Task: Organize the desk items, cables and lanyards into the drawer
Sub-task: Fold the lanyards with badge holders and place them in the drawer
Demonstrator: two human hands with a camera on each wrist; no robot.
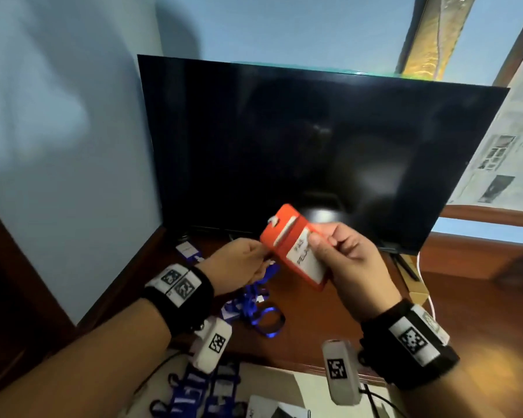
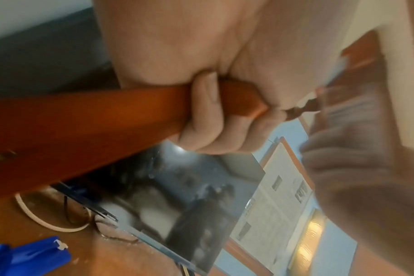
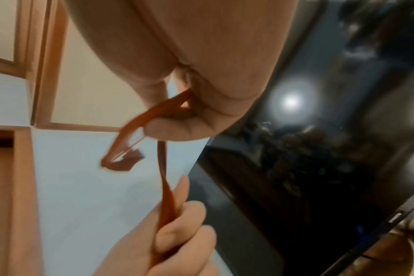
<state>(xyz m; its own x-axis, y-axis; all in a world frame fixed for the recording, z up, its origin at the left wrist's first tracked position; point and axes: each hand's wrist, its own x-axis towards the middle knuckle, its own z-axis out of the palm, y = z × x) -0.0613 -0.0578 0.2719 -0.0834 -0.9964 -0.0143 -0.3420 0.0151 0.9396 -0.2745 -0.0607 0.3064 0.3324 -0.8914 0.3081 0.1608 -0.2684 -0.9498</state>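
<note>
An orange badge holder (image 1: 287,242) with a white name card is held up in front of the screen, between both hands. My right hand (image 1: 317,239) pinches its right side over the card. My left hand (image 1: 261,251) grips its lower left edge; the left wrist view shows those fingers (image 2: 213,115) curled round the orange holder (image 2: 83,121). From the right wrist the holder (image 3: 164,168) is edge-on, between my right hand (image 3: 177,115) and left hand (image 3: 177,224). Blue lanyards (image 1: 263,312) lie tangled on the wooden desk (image 1: 329,327). Below, the open drawer (image 1: 284,384) holds several blue lanyards (image 1: 194,387).
A large dark monitor (image 1: 314,146) stands at the back of the desk, close behind my hands. A white card (image 1: 187,250) lies near its foot. A white cable (image 1: 429,297) and a small cardboard box (image 1: 417,285) sit at the right. A blue badge holder (image 2: 31,259) lies on the desk.
</note>
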